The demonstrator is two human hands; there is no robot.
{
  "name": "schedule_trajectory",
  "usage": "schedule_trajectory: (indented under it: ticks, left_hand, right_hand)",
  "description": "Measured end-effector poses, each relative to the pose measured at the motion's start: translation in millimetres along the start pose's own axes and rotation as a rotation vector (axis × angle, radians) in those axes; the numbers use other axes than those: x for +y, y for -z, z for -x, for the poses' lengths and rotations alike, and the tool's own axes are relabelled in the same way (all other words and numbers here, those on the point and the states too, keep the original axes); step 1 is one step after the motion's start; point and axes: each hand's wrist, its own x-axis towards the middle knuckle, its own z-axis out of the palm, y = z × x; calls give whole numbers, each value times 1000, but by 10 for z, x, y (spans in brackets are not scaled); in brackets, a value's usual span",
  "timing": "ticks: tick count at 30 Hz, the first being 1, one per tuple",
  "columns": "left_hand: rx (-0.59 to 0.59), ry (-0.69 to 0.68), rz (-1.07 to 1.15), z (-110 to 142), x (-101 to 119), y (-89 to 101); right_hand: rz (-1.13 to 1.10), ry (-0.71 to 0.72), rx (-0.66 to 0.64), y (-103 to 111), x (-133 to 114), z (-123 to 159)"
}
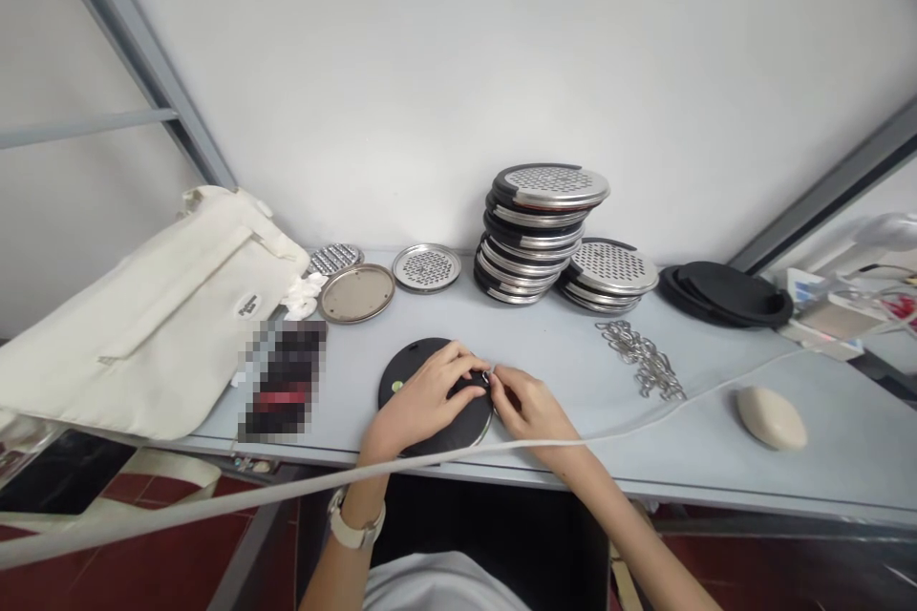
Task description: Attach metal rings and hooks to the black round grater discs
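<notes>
A round black disc (412, 377) lies flat near the front edge of the grey table (544, 344). My left hand (422, 396) rests on top of it, fingers curled and pressing on its right side. My right hand (526, 404) is at the disc's right rim, fingertips pinched on a small metal ring (488, 375). The two hands meet at that ring. A watch is on my left wrist.
Stacks of perforated metal-and-black discs (534, 234) stand at the back, with a lower stack (608, 272) beside them. Loose metal plates (427, 267) and a cream bag (158, 315) lie left. A pile of metal rings (641, 358), black covers (723, 294) and a beige oval object (772, 416) lie right. A white cable crosses the front.
</notes>
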Motion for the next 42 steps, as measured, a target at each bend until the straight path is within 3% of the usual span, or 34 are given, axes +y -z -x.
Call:
schedule_trajectory:
  ticks: [42]
  left_hand:
    - [10,0,14,-2,-2,-4]
  right_hand:
    - [26,37,8,-8,18,5]
